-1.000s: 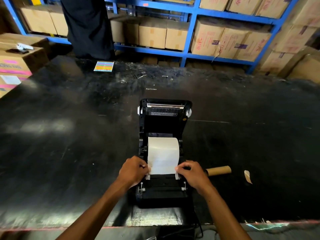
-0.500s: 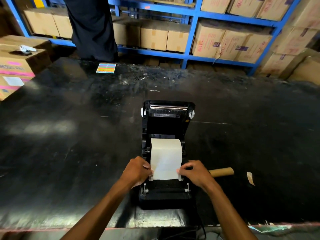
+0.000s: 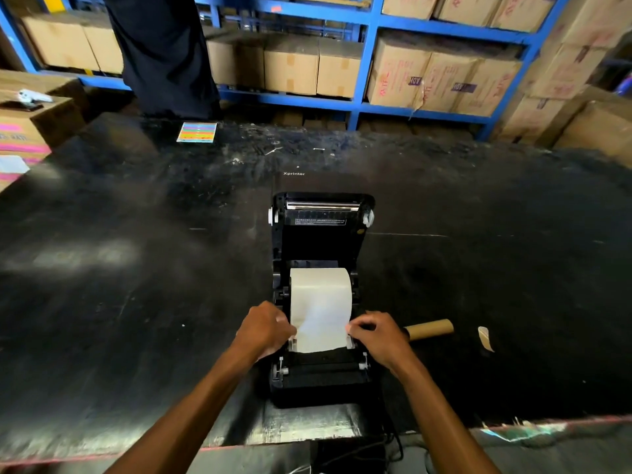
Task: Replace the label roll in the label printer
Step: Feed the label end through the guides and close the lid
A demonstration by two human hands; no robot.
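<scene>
A black label printer (image 3: 319,378) sits near the front edge of the black table (image 3: 136,268), its lid (image 3: 321,227) swung open and back. A white label roll (image 3: 319,289) lies in its bay, with the loose paper end drawn forward over the feed path. My left hand (image 3: 265,328) pinches the paper's left edge at the left guide. My right hand (image 3: 376,333) pinches the right edge at the right guide. An empty brown cardboard core (image 3: 431,329) lies on the table just right of the printer.
A torn paper scrap (image 3: 485,338) lies right of the core. A colourful sticker sheet (image 3: 197,132) rests at the table's far edge. A person in dark clothes (image 3: 164,53) stands beyond it. Blue shelving (image 3: 366,63) holds cardboard boxes; more boxes (image 3: 30,121) stand at left.
The camera view has shifted slightly, so the printer sits a little lower in frame. Both hands stay on the paper edges, with the loose end held a touch further forward.
</scene>
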